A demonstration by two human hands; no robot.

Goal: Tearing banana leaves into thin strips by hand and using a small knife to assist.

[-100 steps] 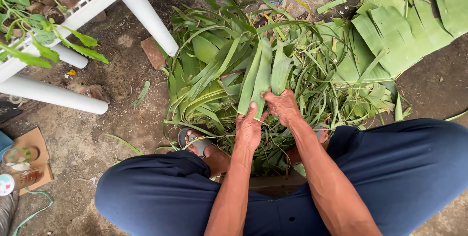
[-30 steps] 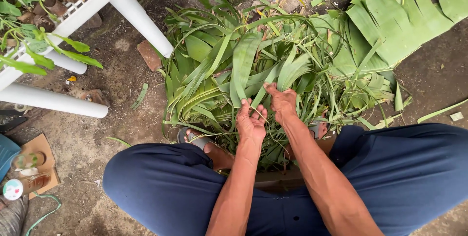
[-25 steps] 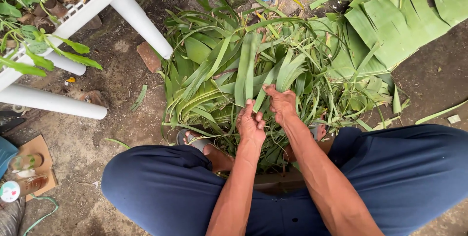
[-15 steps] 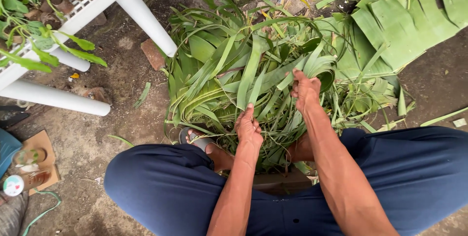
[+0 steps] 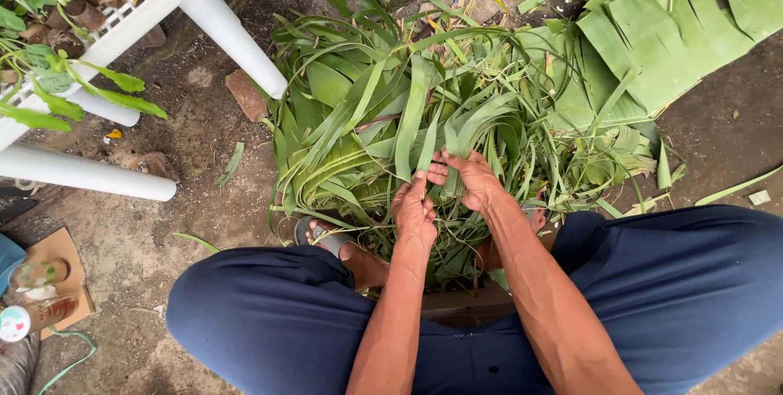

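A heap of long green leaf strips [image 5: 383,110] lies on the dirt between my knees. My left hand [image 5: 413,211] grips the lower end of one upright strip [image 5: 410,118] at the near side of the heap. My right hand [image 5: 469,179] is just beside it, fingers pinched on the same strip and neighbouring blades. Both forearms reach forward over my dark blue trousers [image 5: 269,322]. A sandalled foot [image 5: 326,242] shows under the leaves.
Broad banana leaf pieces [image 5: 661,32] lie at the far right. A white plastic rack with tube legs [image 5: 130,12] and green plants stands at the left. A brick fragment [image 5: 247,95] sits by the heap; cardboard with small cups [image 5: 41,289] is at the near left.
My right hand, reaching out to the right half a second ago, has come back beside my left hand on the leaf strip. The left hand has stayed about where it was.
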